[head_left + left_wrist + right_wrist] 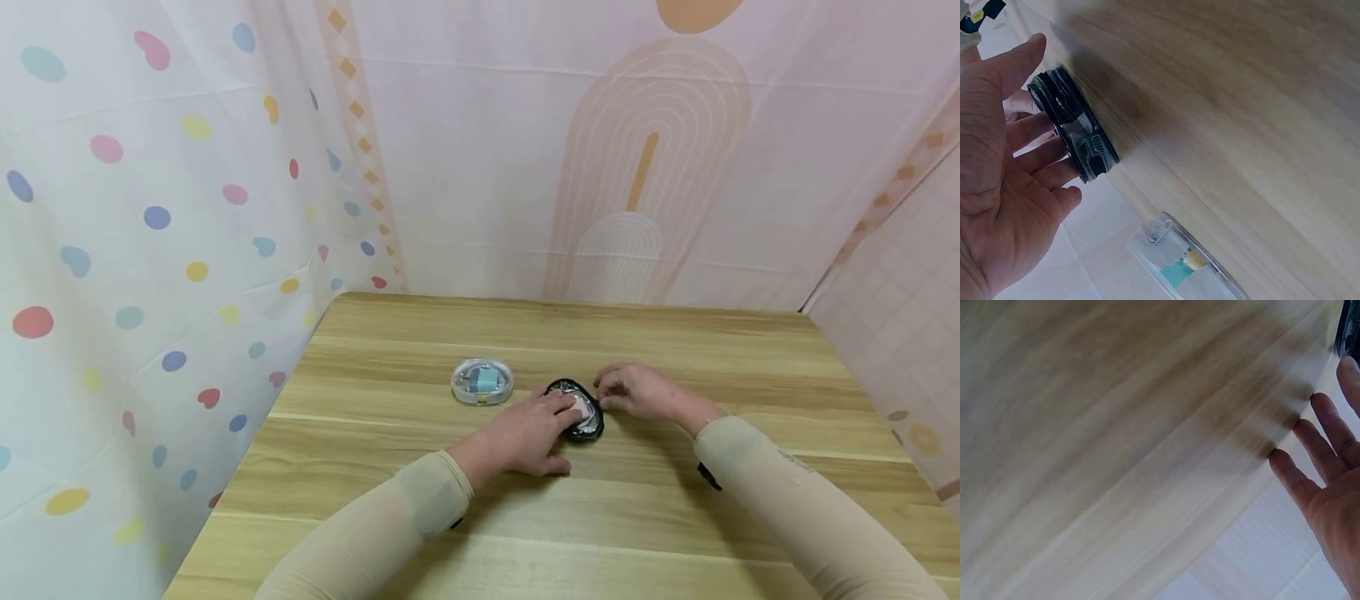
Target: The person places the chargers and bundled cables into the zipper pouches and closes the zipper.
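Note:
A small oval black zip case (587, 425) with a clear top lies flat on the wooden table. Through its window show a pale block and a cable. The left hand (530, 435) rests its fingers on the case top, thumb spread on the near side. In the left wrist view, the case (1072, 119) stands edge-on, zip teeth along its side. By the case's right edge is the right hand (637, 390), thumb and index fingertips beside the rim. From the right wrist, the other fingers (1316, 444) reach down to the tabletop, with a corner of the case above.
Left of the black case sits a clear oval case (482, 383) holding a light-blue block and a white cable. The wooden table (525, 533) runs back to a patterned curtain (480, 167); a dotted curtain (150, 250) hangs along the left.

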`<state>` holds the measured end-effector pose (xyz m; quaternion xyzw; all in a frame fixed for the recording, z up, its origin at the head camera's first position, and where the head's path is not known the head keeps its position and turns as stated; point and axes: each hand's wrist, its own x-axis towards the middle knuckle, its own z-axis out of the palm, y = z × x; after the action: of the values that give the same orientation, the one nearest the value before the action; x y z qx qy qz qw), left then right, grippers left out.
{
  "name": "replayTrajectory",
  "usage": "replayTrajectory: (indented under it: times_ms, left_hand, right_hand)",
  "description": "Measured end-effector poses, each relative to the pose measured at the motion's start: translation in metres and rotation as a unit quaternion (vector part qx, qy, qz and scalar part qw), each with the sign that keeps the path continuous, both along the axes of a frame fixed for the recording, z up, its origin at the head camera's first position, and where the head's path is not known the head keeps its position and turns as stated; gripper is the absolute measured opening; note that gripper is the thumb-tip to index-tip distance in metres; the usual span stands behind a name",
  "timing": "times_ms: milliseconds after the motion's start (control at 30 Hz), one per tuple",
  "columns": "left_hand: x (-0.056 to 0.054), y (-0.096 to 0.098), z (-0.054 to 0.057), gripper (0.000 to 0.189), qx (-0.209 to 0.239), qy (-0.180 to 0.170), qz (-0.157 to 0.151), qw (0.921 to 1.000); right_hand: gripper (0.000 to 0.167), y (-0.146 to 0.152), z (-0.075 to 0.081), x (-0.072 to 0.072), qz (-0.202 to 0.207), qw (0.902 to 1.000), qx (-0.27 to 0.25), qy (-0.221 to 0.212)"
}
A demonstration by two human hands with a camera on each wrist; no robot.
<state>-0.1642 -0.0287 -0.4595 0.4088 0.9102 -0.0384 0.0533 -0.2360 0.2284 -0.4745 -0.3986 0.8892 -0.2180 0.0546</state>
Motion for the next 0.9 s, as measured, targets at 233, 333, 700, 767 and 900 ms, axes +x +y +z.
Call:
replayTrajectory:
  times_ms: [233, 333, 700, 767, 900]
  left_hand:
    - [-0.001, -0.001, 0.000, 0.081, 0.008, -0.005, 0.002, 1.0000]
    - [-0.001, -0.001, 0.000, 0.081, 0.011, -0.007, 0.003, 0.9999]
    - [-0.002, 0.000, -0.002, 0.083, 0.007, 0.017, -0.015, 0.9997]
    - [-0.002, 0.001, -0.003, 0.083, 0.005, 0.031, -0.022, 0.9993]
    - [-0.003, 0.002, -0.003, 0.085, 0.005, 0.055, -0.029, 0.9980]
  right_hand:
    - [0.011, -0.001, -0.001, 0.000, 0.010, 0.9998, -0.003, 0.016]
    - [0.009, -0.002, -0.001, 0.002, 0.012, 0.9992, 0.003, 0.037]
    - [0.010, -0.011, -0.007, 0.008, -0.030, 0.9995, -0.010, 0.002]
    - [0.009, -0.011, -0.007, 0.007, -0.041, 0.9991, -0.011, -0.002]
    - [0.007, -0.016, -0.006, 0.004, -0.054, 0.9981, -0.026, -0.010]
